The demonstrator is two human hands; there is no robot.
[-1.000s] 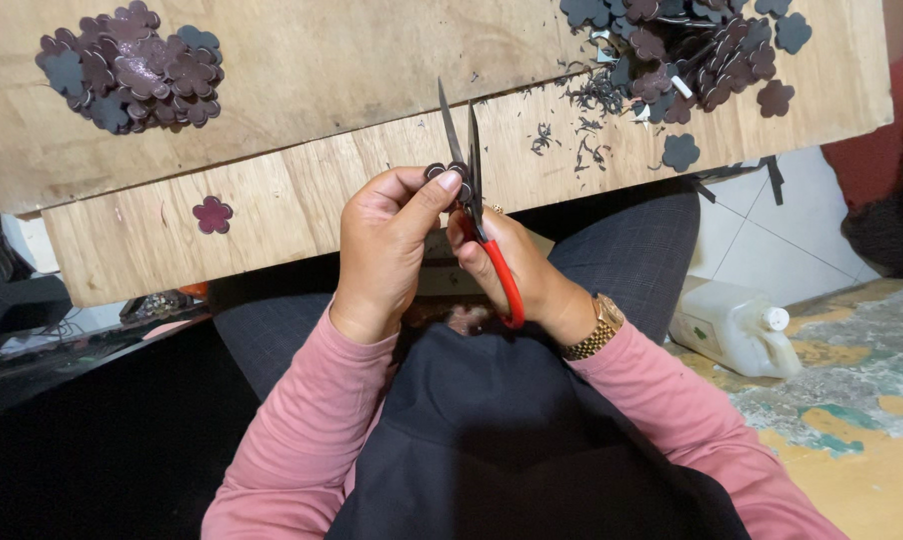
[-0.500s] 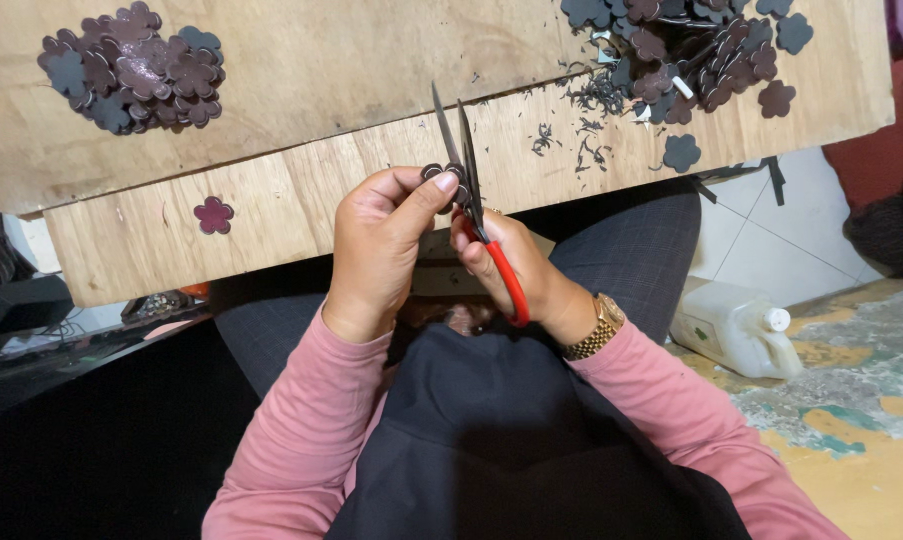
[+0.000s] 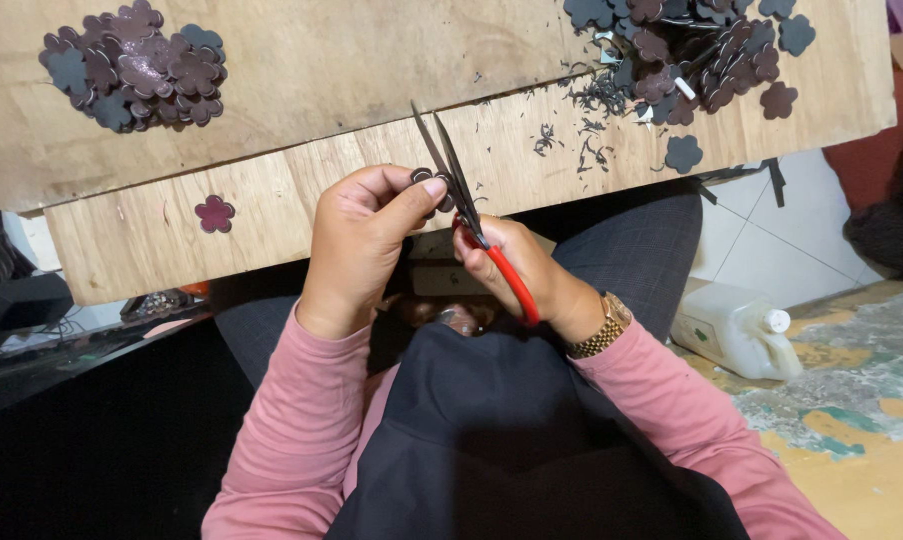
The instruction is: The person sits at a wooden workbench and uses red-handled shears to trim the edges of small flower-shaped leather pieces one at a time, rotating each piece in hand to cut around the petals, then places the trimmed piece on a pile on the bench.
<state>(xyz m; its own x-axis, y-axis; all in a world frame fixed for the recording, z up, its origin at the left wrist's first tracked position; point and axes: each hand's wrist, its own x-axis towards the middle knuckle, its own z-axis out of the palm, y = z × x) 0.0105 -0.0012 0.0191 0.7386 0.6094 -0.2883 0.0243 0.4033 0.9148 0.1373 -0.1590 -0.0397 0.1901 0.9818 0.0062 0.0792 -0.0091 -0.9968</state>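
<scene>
My left hand [image 3: 364, 232] pinches a small dark flower-shaped piece [image 3: 424, 178] between thumb and fingers. My right hand [image 3: 520, 272] grips red-handled scissors [image 3: 472, 214], their blades slightly apart and pointing up and left at the piece. Both hands are over my lap, just in front of the wooden board [image 3: 302, 190]. A gold watch [image 3: 600, 328] is on my right wrist.
A heap of trimmed dark flower pieces [image 3: 137, 65] lies at the board's far left, one single purple flower [image 3: 215, 213] nearer me. Another heap of flower pieces [image 3: 687, 50] with thin offcut shreds [image 3: 582, 130] lies at the right. A white plastic jug [image 3: 732, 330] stands on the floor.
The hands and scissors shifted very slightly; the blades stay at the small piece. Nothing else moved.
</scene>
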